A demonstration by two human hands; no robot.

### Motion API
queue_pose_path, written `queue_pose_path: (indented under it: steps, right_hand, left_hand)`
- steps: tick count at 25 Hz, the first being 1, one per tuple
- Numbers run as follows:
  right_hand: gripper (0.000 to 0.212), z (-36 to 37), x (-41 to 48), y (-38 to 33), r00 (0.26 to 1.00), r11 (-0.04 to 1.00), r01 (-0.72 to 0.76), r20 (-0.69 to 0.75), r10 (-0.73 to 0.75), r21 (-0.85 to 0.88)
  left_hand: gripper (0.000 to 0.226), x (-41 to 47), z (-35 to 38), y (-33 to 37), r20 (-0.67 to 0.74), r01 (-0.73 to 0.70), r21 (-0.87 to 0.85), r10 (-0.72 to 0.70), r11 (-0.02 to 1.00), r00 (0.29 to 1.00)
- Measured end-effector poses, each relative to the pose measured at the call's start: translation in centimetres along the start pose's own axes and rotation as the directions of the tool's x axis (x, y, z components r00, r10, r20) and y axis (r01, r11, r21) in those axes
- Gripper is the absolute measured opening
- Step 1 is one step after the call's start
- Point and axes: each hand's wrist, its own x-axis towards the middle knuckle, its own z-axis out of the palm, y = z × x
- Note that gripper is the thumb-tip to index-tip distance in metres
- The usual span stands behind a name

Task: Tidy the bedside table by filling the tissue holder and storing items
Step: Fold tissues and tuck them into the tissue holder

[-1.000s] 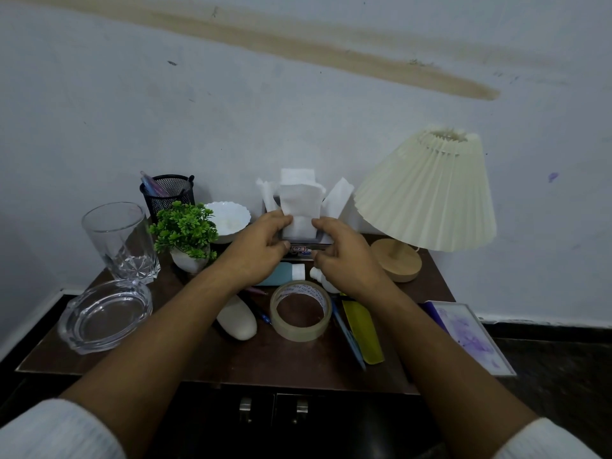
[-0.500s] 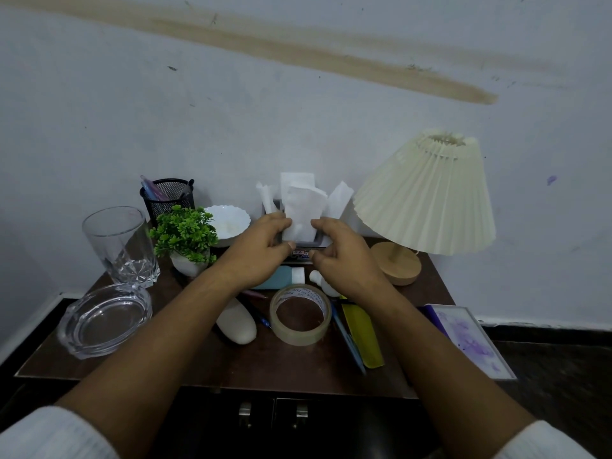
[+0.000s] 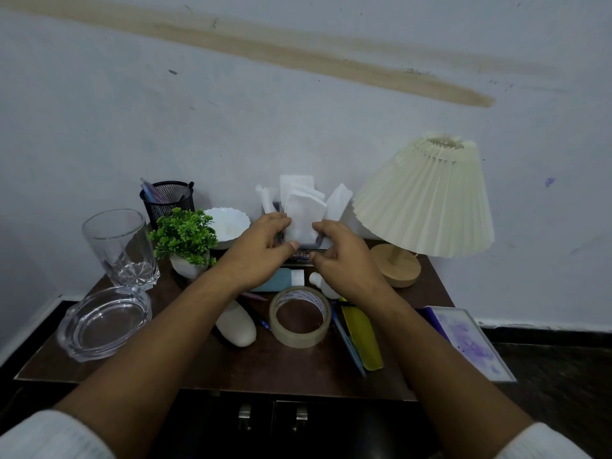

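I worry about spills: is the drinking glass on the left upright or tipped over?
Upright: the drinking glass stands on its base on the table, rim up, behind the glass ashtray.

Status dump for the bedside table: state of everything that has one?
white folded tissues, upright in holder, fanned unevenly
dark tissue holder, upright, stuffed
left hand, pinches the tissues
right hand, grips the tissues
clear faceted drinking glass, upright, empty
clear glass ashtray, empty
clear tape roll, lying flat
teal bottle, on its side, capped
cream pleated lamp, upright, unlit
black mesh pen cup, upright, holding pens
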Motion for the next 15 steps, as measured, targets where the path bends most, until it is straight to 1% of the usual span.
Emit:
queue_pose_path:
  steps: [5,7,10,13,15]
  right_hand:
    - [0.057,-0.1,-0.1,0.0,0.999,0.999,0.020,0.047,-0.018,-0.033]
    - [0.057,-0.4,-0.3,-0.1,0.998,0.998,0.042,0.043,-0.040,-0.042]
    - [0.049,-1.3,-0.9,-0.2,0.998,0.995,0.057,-0.010,-0.058,-0.086]
    - [0.038,-1.8,-2.3,-0.2,0.998,0.985,0.035,-0.045,-0.043,-0.170]
    - [0.037,-1.7,-3.3,-0.3,0.998,0.975,0.023,-0.054,-0.036,-0.221]
  left_hand:
    - [0.047,-0.3,0.0,0.4,0.026,-0.020,0.085,0.018,0.996,0.999]
    - [0.047,-0.4,0.0,0.6,0.017,-0.022,0.120,0.020,0.993,1.000]
    - [0.050,-1.3,-0.6,0.5,-0.063,-0.020,0.142,0.029,0.990,0.998]
    - [0.040,-2.7,-1.2,-0.2,-0.193,0.011,0.124,0.014,0.992,0.981]
    - [0.036,-3.4,-1.2,-0.4,-0.223,0.053,0.106,-0.028,0.993,0.975]
